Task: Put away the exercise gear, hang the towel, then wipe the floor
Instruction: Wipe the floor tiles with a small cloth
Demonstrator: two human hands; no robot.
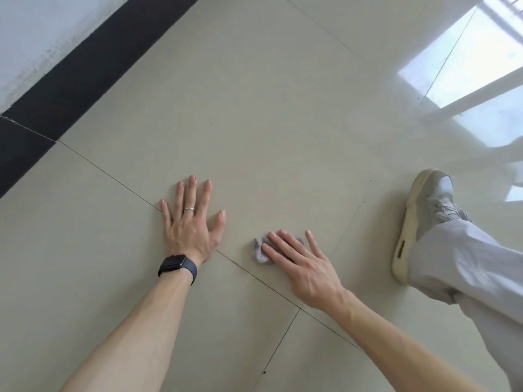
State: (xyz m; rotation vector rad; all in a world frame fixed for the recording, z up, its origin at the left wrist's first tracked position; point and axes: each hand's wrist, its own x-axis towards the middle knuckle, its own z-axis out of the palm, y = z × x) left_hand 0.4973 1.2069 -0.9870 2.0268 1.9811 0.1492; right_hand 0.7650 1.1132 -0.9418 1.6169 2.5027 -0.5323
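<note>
Plenty of bare tiled floor point(254, 108) lies ahead of my hands, running to the dark border strip point(85, 72) along its far-left edge. Bright window glare point(467, 66) sits toward the far-right corner. My shoe point(418, 219) and grey trouser leg point(467, 267) take up the floor's right side. My left hand point(189, 222) lies flat on the tiles, fingers straight and spread, holding nothing, a watch point(177, 265) on the wrist. My right hand point(300, 261), fingers straight, presses the small crumpled grey cloth point(259, 250) to the floor, between left hand and shoe.
</note>
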